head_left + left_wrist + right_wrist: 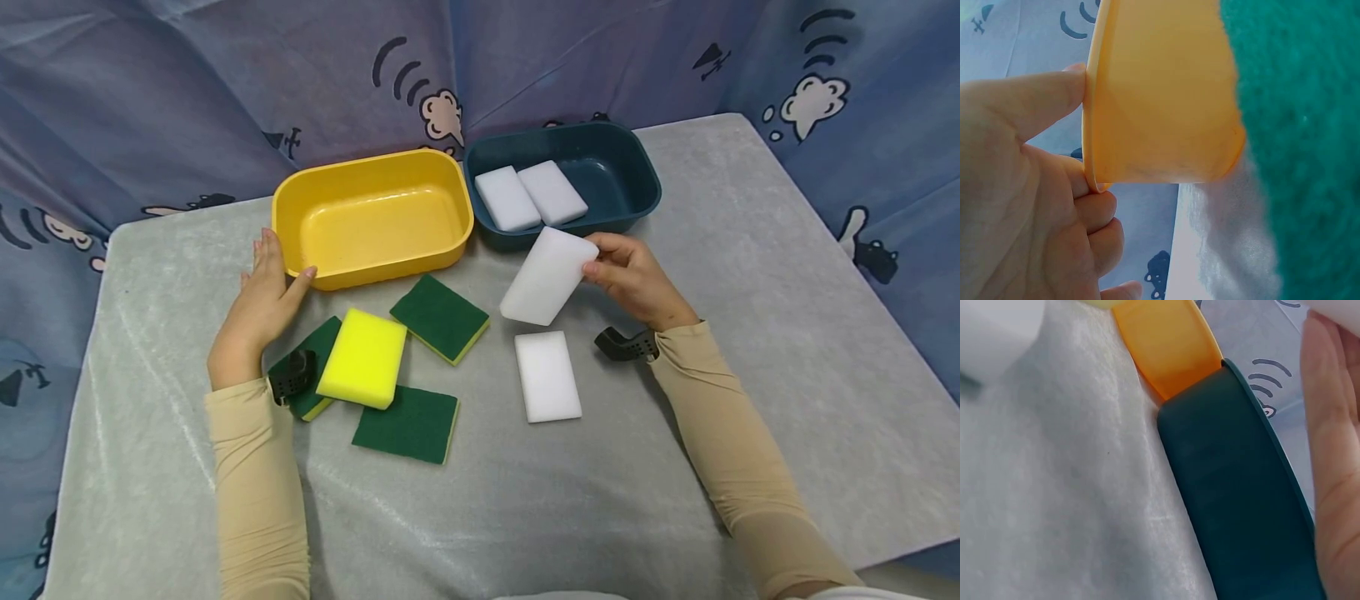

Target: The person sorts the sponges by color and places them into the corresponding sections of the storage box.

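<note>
My right hand [630, 279] pinches the right edge of a white sponge [550, 277], raised and tilted near the front of a dark teal tub [645, 200]. Two white sponges [508, 200] lie inside that tub. Another white sponge [548, 377] lies flat on the table below the held one. At the front left corner of a yellow tub [360, 275], my left hand [258, 312] rests with its fingers along the side. In the left wrist view, the thumb [1054, 97] touches that tub's rim. Nothing lies inside the yellow tub.
Several green-and-yellow scouring sponges [440, 317] lie in front of the yellow tub, one with its yellow side [363, 358] up across others. Both tubs stand side by side at the table's [750, 333] back edge, before a patterned blue curtain [225, 92].
</note>
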A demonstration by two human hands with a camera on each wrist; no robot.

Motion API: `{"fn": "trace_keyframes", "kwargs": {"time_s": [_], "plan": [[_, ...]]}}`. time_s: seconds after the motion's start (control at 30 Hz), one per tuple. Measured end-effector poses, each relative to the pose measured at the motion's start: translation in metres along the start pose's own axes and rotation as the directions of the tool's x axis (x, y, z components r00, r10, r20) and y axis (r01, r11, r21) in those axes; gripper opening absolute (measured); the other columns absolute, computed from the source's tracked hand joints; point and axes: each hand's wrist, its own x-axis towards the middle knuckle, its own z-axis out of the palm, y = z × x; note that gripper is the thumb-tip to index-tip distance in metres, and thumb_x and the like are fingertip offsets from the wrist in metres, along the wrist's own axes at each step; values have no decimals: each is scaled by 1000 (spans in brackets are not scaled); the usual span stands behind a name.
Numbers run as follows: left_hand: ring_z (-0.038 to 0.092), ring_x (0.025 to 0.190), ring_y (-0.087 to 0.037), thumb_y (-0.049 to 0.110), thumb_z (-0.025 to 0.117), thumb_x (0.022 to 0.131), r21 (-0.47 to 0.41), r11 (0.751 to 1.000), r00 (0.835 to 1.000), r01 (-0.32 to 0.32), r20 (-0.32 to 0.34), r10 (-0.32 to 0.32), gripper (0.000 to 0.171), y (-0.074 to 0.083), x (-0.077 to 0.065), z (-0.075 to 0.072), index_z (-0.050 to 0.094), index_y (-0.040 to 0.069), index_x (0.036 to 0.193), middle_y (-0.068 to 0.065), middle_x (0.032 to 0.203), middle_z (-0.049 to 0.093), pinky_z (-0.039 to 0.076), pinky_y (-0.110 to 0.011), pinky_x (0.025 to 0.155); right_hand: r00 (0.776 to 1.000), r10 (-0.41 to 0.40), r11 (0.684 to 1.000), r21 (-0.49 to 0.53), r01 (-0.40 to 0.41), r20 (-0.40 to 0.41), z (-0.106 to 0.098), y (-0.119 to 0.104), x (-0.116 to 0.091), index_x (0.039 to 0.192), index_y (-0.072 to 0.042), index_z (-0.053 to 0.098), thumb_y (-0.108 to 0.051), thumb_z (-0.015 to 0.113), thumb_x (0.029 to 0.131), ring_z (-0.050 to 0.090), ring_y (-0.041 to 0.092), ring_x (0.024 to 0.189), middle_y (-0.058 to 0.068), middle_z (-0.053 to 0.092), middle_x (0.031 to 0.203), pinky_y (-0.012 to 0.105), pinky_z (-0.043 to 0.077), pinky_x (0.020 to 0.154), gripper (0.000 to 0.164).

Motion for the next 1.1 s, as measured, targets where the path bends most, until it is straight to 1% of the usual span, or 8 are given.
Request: {"fn": "trace_keyframes", "kwargs": {"time_s": [0.1, 0.43, 0.73, 1.1], "plan": [[-21, 139, -27, 49, 27, 101, 1, 1000, 1000, 2, 1, -2, 81, 0, 0, 0, -23, 3, 143, -12, 151, -26, -8, -57, 109, 1000, 7, 1000, -11, -8, -9, 0, 0, 0, 97, -8, 71, 3, 61, 88, 62, 14, 84, 3, 68, 94, 25, 51, 76, 17], [-22, 139, -26, 49, 27, 101, 2, 1000, 1000, -11, 3, 11, 81, -1, 1, 0, -23, 2, 143, -12, 151, -26, -8, -57, 109, 999, 20, 1000, 14, -20, -37, 0, 0, -1, 98, -7, 70, 8, 55, 90, 63, 14, 82, 4, 68, 93, 25, 52, 75, 22], [-22, 139, -27, 49, 27, 101, 0, 1000, 1000, -8, 2, 8, 81, 0, 1, 0, -24, 3, 143, -13, 151, -26, -8, -57, 109, 998, 23, 999, 27, -21, -55, -1, 0, 1, 96, -5, 70, 7, 55, 90, 63, 15, 80, 6, 68, 89, 25, 52, 73, 20], [-22, 139, -26, 50, 26, 100, -3, 1000, 1000, 0, -1, 0, 81, 0, 1, 0, -24, 3, 143, -13, 151, -25, -9, -56, 109, 996, 47, 999, -12, -48, -78, -2, -1, 2, 95, -6, 70, 6, 55, 90, 62, 15, 79, 5, 67, 89, 26, 52, 73, 20]]}}
